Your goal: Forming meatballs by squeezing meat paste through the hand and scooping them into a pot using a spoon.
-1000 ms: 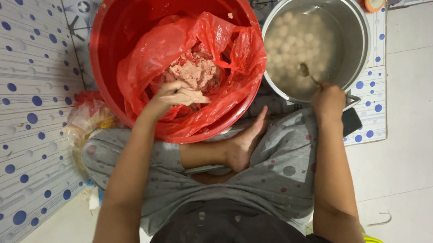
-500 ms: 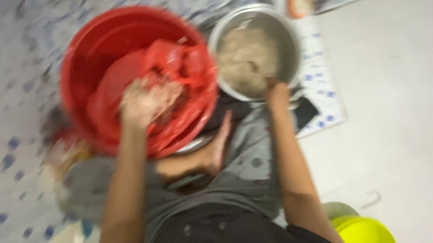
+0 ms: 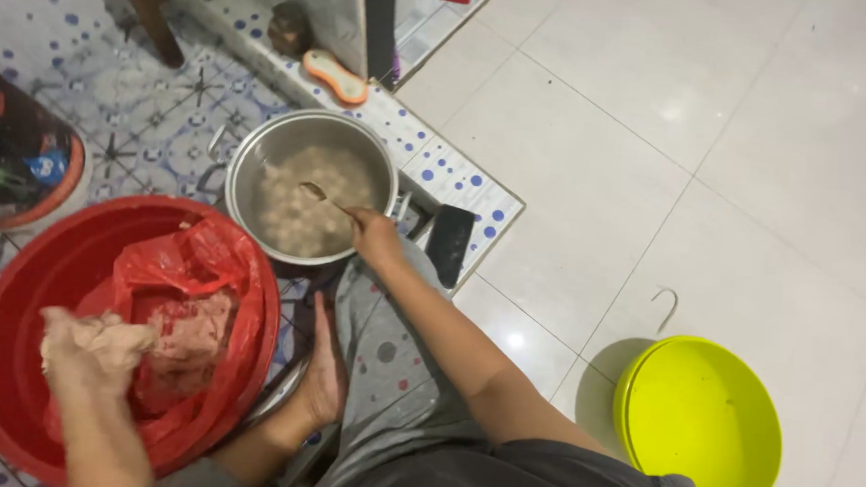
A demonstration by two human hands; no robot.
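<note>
while the left hand (image 3: 96, 345) closes its fingers around a lump of paste (image 3: 107, 339) over the red bag (image 3: 190, 289) in the red basin (image 3: 6, 348), the right hand (image 3: 373, 235) pinches a spoon (image 3: 318, 194). the spoon's bowl sits in the steel pot (image 3: 258, 153) among pale balls (image 3: 294, 215), just beside the basin.

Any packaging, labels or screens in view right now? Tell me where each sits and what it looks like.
Red plastic bag: crumpled, lining the red basin at lower left, holding pinkish paste.
Dark phone: flat rectangle with its screen dark, on the mat edge right of the steel pot.
Printed dark container: far left edge, round, with blue, green and red markings, partly cut off.
No signs visible.
</note>
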